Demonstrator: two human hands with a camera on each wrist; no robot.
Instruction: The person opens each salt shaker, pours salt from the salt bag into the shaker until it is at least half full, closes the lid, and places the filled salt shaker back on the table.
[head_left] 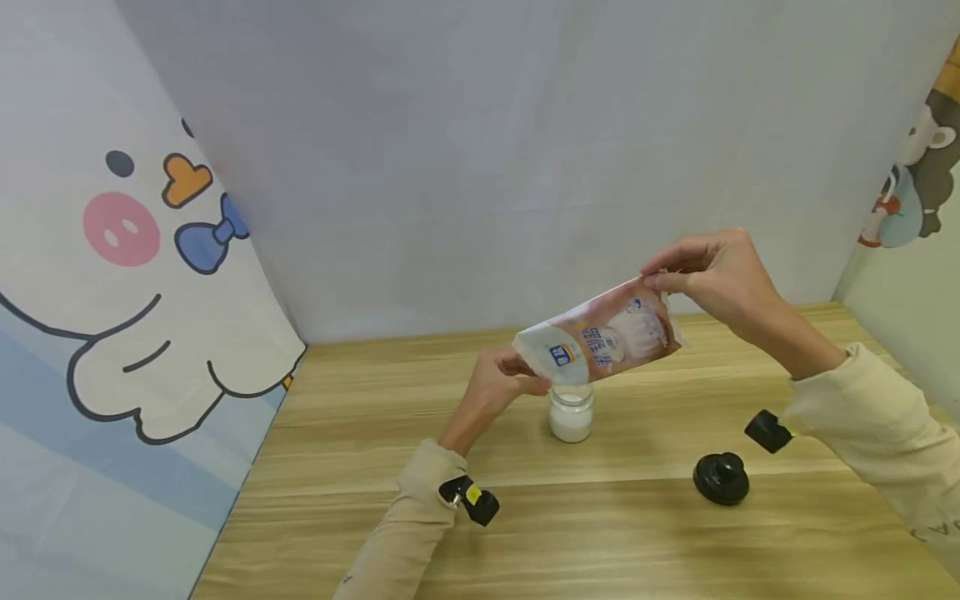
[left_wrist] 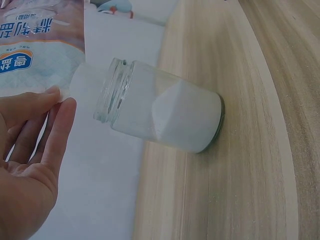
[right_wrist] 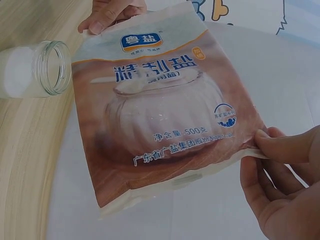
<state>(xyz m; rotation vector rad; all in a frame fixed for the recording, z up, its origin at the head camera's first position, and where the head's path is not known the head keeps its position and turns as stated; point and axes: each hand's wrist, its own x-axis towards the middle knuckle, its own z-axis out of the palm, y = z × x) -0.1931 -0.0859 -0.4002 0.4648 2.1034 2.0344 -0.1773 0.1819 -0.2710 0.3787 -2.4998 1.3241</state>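
Observation:
A pink and white salt bag (head_left: 611,329) slants over the table, its white printed end lower and to the left. My left hand (head_left: 495,387) pinches a corner of that lower end between thumb and fingers. At the raised end, my right hand (head_left: 723,275) pinches the other corner; the bag's front label (right_wrist: 167,120) faces the right wrist camera. Just under the lower end stands an upright glass jar (head_left: 572,421) without a lid. Inside it, white salt (left_wrist: 182,115) is heaped to a slope, and a faint whitish blur spans from bag to jar mouth.
A black round lid (head_left: 722,479) with a knob lies on the wooden table (head_left: 360,492), right of the jar. Behind the table hangs a pale cloth (head_left: 480,167). A cartoon-printed sheet (head_left: 112,350) borders the left side.

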